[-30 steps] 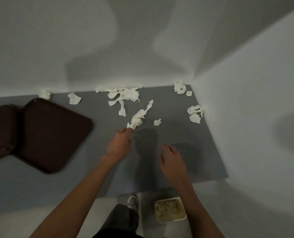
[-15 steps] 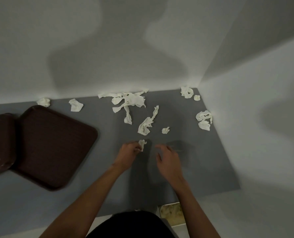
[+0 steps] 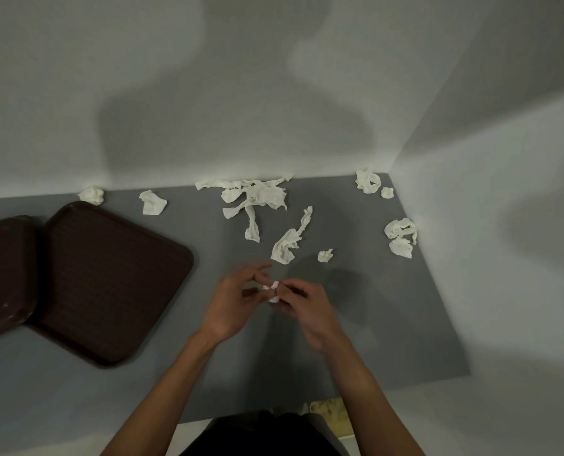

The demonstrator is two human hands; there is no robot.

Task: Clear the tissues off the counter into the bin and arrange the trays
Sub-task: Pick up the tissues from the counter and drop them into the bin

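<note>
Both hands meet over the middle of the grey counter point(image 3: 373, 340) around a small white tissue scrap point(image 3: 273, 289). My left hand point(image 3: 234, 301) pinches it from the left; my right hand point(image 3: 307, 307) pinches it from the right. Just beyond lie a twisted tissue strip point(image 3: 289, 245) and a tiny scrap point(image 3: 325, 255). A larger torn tissue pile point(image 3: 257, 195) sits by the back wall. More wads lie at the back left point(image 3: 152, 202), far left point(image 3: 91, 195) and right corner point(image 3: 368, 181), point(image 3: 401, 236). Two dark brown trays point(image 3: 109, 278), point(image 3: 1, 274) overlap at the left.
White walls close the counter at the back and right. A cream bin point(image 3: 331, 413) on the floor shows partly past the counter's front edge, beside my dark clothing.
My left hand tore a small piece off the twisted strip and drew it back toward me. My right hand came in and now pinches the same piece.
</note>
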